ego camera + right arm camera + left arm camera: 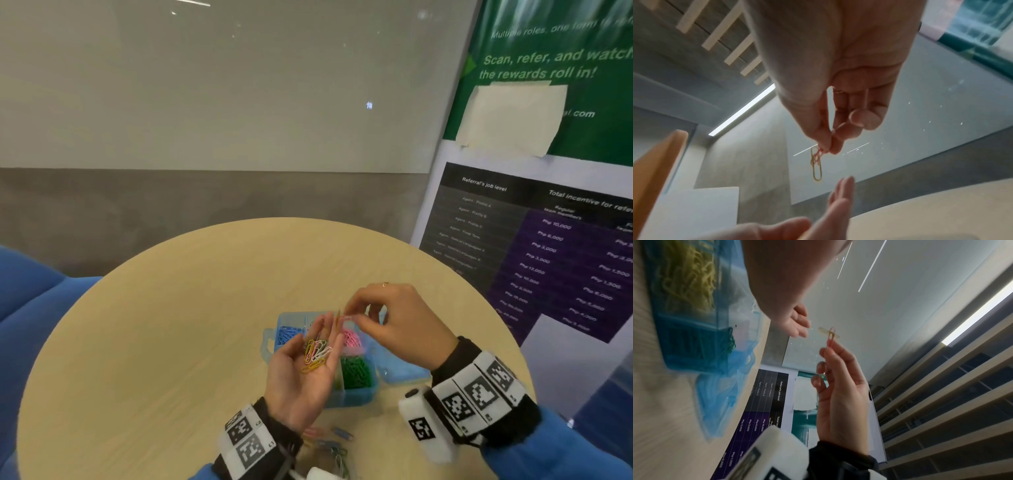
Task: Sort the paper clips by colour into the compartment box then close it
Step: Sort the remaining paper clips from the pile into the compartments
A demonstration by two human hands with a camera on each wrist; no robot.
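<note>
My left hand (298, 383) lies palm up over the blue compartment box (356, 394), with several yellow, pink and white paper clips (317, 354) loose in its palm. Just above its fingertips, my right hand (350, 317) pinches a pink clip (821, 151) between thumb and forefinger. A yellow clip (816, 167) hangs hooked on the pink one. The box compartments hold blue clips (287, 334), pink clips (352, 339), green clips (356, 373) and yellow clips (688, 275). The left hand hides part of the box.
The box's clear blue lid (400, 371) lies open to the right on the round wooden table (171, 325). Several loose clips (337, 440) lie near the table's front edge between my wrists. A poster board (534, 240) stands behind on the right, a blue seat (30, 294) on the left.
</note>
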